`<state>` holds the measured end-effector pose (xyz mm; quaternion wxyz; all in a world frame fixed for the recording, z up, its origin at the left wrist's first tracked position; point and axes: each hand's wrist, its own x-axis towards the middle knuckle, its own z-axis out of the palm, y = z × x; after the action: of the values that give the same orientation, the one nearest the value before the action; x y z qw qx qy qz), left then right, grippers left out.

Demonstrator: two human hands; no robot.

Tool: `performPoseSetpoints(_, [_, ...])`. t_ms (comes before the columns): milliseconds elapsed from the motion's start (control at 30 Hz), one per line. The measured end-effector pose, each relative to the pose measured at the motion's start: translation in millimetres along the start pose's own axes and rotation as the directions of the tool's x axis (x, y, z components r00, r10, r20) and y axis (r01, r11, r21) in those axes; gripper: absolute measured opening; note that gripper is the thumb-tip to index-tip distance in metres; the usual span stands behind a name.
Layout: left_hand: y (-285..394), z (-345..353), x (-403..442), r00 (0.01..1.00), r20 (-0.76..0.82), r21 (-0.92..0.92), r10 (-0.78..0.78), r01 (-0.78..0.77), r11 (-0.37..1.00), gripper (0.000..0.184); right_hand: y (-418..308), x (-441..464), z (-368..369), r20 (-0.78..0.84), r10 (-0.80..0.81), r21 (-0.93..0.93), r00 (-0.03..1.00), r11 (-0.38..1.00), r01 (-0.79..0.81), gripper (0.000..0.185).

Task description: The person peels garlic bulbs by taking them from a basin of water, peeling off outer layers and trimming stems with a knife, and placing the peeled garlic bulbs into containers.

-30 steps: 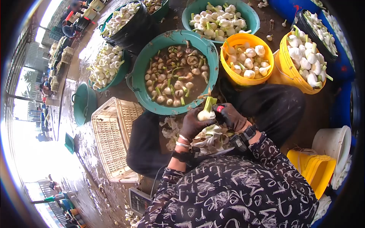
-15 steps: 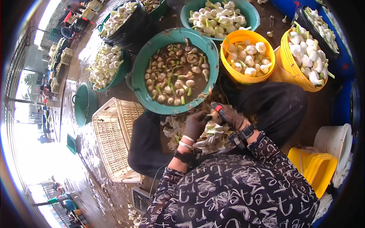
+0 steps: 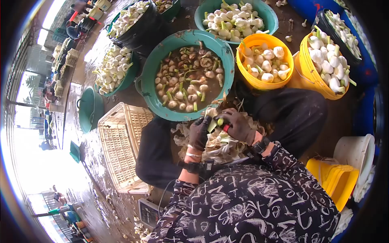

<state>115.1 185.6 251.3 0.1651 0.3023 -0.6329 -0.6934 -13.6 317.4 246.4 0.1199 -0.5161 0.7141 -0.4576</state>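
My left hand (image 3: 198, 133), in a dark glove, is closed around part of a garlic plant. Pale-green leaf (image 3: 212, 124) shows beside its fingertips. My right hand (image 3: 240, 124), also gloved, is closed on a small red tool (image 3: 226, 128); a cut green stem end (image 3: 220, 121) shows by its fingers. The bulb is mostly hidden by the hands. Pale peelings (image 3: 221, 149) are heaped beneath both hands. Just beyond them stands a teal basin (image 3: 145, 67) with garlic bulbs (image 3: 178, 95) in brown water.
Yellow buckets (image 3: 265, 86) (image 3: 302, 67) of garlic stand at the front right. Behind is another teal basin (image 3: 274, 24) of garlic. An off-white crate (image 3: 117, 150) lies left of my leg. Yellow (image 3: 336, 182) and white buckets (image 3: 352, 152) are at right. People (image 3: 73, 31) are far left.
The white bulb seen upright in my left hand earlier is now mostly hidden. Both hands moved down, then back up and together, with a green stem end now showing between them.
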Motion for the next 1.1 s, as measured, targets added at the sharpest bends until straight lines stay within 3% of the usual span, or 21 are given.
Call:
performPoseSetpoints(33, [1.0,-2.1,-1.4,0.994,0.0,0.089,0.111,-0.11,0.99,0.027,8.8,-1.2,6.7,-0.032,0.288,0.355,0.957,0.898,-0.259,0.024])
performPoseSetpoints(100, [5.8,-8.0,-9.3,0.973,-0.041,-0.248,-0.227,0.21,0.946,0.023,-5.6,4.0,-9.2,0.223,0.707,0.741,0.671,0.324,-0.588,0.018])
performPoseSetpoints(167, [-5.3,-15.8,-20.2,0.999,-0.034,-0.042,-0.014,0.013,0.999,0.022,45.2,-6.0,24.0,0.265,0.756,0.833,0.599,0.133,-0.537,0.023])
performPoseSetpoints(267, [8.1,-30.1,-31.2,0.956,0.17,-0.538,-0.239,0.293,0.79,0.025,89.4,-23.8,31.3,0.393,0.706,0.902,0.589,-0.17,-0.398,0.033])
performPoseSetpoints(300, [17.8,-30.9,-37.9,0.979,0.103,-0.56,-0.178,0.205,0.803,0.026,92.4,-21.5,28.3,0.382,0.611,0.912,0.693,-0.126,-0.391,0.026])
performPoseSetpoints(367, [26.3,-34.5,-45.2,0.976,-0.026,-0.348,0.216,-0.212,0.913,0.025,85.2,-24.6,19.3,0.162,0.467,0.703,0.869,0.564,-0.434,0.024])
performPoseSetpoints(400, [41.6,-41.5,-50.3,0.997,0.067,-0.628,-0.027,0.063,0.776,0.028,77.5,-24.0,12.7,0.046,0.378,0.476,0.925,0.806,-0.353,0.024])
performPoseSetpoints(467, [45.6,-56.0,-38.7,0.924,0.277,-0.795,0.265,0.065,0.603,0.035,64.1,-21.1,7.0,0.159,0.569,0.844,0.807,0.346,-0.41,0.027])
performPoseSetpoints(500, [53.4,-56.1,-30.1,0.811,0.412,-0.798,0.414,0.103,0.593,0.038,74.0,-20.8,6.7,0.428,0.456,0.882,0.781,-0.4,-0.25,0.02])
performPoseSetpoints(533, [68.5,-62.1,-48.1,0.973,0.23,-0.392,-0.017,0.109,0.914,0.035,80.2,-23.3,10.3,0.43,0.456,0.881,0.78,-0.401,-0.251,0.02])
performPoseSetpoints(567, [69.7,-54.1,-32.7,0.94,0.332,-0.024,-0.085,0.098,0.995,0.037,80.5,-22.8,11.3,0.397,0.444,0.916,0.803,-0.248,-0.315,0.022])
performPoseSetpoints(633, [57.2,-29.7,-10.3,0.953,0.261,0.537,-0.152,-0.012,0.844,0.042,79.2,-20.3,15.7,0.368,0.426,0.926,0.827,-0.089,-0.366,0.025])
performPoseSetpoints(667, [45.2,-16.8,-5.9,0.987,0.134,0.709,-0.086,-0.035,0.704,0.044,78.2,-18.9,20.4,0.134,0.425,0.798,0.895,0.49,-0.352,0.029])
performPoseSetpoints(733, [37.6,12.6,0.2,0.997,0.082,0.588,-0.012,-0.038,0.808,0.035,90.4,-24.0,34.5,-0.067,0.297,0.368,0.952,0.895,-0.253,0.033])
performPoseSetpoints(767, [36.3,29.1,2.6,0.994,0.087,0.656,0.07,-0.11,0.747,0.032,107.0,-31.1,49.2,0.141,0.55,0.787,0.823,0.443,-0.43,0.031])
performPoseSetpoints(800, [36.9,45.6,4.1,0.987,0.076,0.698,0.143,-0.155,0.699,0.03,82.9,-23.6,32.7,0.177,0.586,0.757,0.791,0.432,-0.49,0.028])
performPoseSetpoints(933, [18.5,50.5,14.1,0.93,0.291,0.048,-0.225,0.221,0.974,0.023,27.3,-10.0,-17.3,0.087,0.22,0.47,0.972,0.851,-0.235,0.039])
performPoseSetpoints(967, [11.8,38.7,11.7,0.915,0.228,0.238,0.332,-0.383,0.893,0.02,18.3,-8.3,-27.7,-0.081,0.076,0.161,0.994,0.985,-0.062,0.043])
performPoseSetpoints(1033, [17.5,22.3,-2.0,0.939,0.084,-0.121,0.334,-0.323,0.939,0.018,53.1,-21.2,-7.4,-0.107,0.189,0.191,0.976,0.967,-0.167,0.044])
performPoseSetpoints(1067, [37.7,18.6,-7.9,0.937,0.243,-0.614,-0.252,0.349,0.708,0.019,52.1,-19.4,-13.6,-0.131,0.226,0.228,0.965,0.954,-0.192,0.042])
performPoseSetpoints(1100, [51.3,6.5,2.4,0.891,0.427,-0.419,-0.156,0.348,0.839,0.018,50.3,-17.3,-20.2,-0.155,0.262,0.267,0.952,0.939,-0.215,0.041])
